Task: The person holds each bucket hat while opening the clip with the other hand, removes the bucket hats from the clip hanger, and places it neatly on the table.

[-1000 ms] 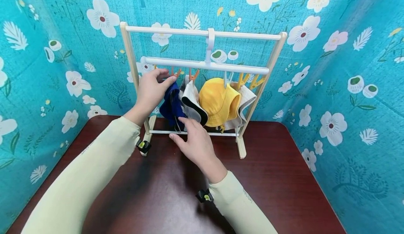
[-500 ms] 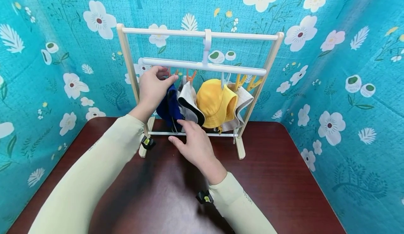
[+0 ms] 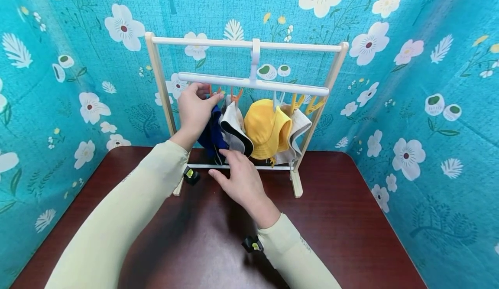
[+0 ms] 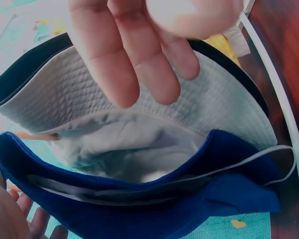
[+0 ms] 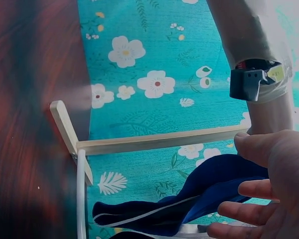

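A navy blue hat with a thin cord [image 4: 129,209] hangs by its upper edge below the white hanger [image 3: 218,80]. My left hand [image 3: 194,111] is at the top of this hat, thumb and fingers on either side of the orange clothes peg [image 3: 210,90], partly hidden by the fingers. My right hand [image 3: 243,180] is at the hat's lower right with fingers spread and nothing in it. Beside the navy hat hangs a grey-white hat with a dark lining [image 4: 89,89], on another orange peg [image 3: 236,95].
A yellow bucket hat [image 3: 261,128] and a beige hat [image 3: 302,126] hang further right, with yellow pegs [image 3: 297,102] and a pale peg [image 3: 277,100]. The hanger hooks over a wooden rack [image 3: 160,72] on a dark red table [image 3: 331,228]. Flowered blue cloth [image 3: 390,107] surrounds it.
My left hand has shifted slightly right at the navy hat's top, and its forearm has swung right. The navy hat has moved a little. My right hand stays nearly still.
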A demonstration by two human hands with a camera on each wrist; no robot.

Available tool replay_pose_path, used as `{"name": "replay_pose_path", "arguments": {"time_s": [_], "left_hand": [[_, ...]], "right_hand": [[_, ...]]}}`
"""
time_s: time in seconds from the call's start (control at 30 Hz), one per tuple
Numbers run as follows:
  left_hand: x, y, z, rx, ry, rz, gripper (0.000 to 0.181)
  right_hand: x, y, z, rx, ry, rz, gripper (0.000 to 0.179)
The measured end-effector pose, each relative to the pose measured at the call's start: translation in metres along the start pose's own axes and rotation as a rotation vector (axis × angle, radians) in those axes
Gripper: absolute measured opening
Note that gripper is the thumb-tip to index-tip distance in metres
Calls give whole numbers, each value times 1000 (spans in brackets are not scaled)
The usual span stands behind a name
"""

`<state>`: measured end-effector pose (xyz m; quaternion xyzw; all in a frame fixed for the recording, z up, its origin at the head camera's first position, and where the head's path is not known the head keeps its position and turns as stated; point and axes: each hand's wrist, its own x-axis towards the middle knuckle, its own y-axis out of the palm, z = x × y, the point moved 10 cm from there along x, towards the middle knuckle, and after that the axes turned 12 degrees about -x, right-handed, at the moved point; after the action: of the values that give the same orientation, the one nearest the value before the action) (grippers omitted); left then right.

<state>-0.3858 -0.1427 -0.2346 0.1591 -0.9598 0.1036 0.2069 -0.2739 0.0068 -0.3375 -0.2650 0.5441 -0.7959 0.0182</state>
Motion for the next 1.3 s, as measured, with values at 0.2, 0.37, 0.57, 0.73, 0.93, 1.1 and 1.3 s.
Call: {"name": "replay_pose_path", "arguments": {"time_s": [0.2,0.37,0.57,0.73,0.93,1.1,1.3], "left_hand": [[-4,2,-2,48,43,-64,45],[-8,4,-4,137,49,-100,50],[-10,3,-4,183,33,-133,45],[-11,4,-9,220,57,-120,39],[-11,6,-12,237,69,-99,38],[-12,6,-11,269,56,-106,36],[-12,8,-11,280,50,-100,36]], "right_hand": [[1,4,-1,-7,13,22,63],[3,6,-4,-18,33,25,62],[10,12,-8,-14,76,17,61],[18,20,-11,-19,122,9,65],[34,30,-10,-55,182,-54,81],[44,41,-9,-60,264,-115,104],[50,42,-7,-171,280,-231,110]]}}
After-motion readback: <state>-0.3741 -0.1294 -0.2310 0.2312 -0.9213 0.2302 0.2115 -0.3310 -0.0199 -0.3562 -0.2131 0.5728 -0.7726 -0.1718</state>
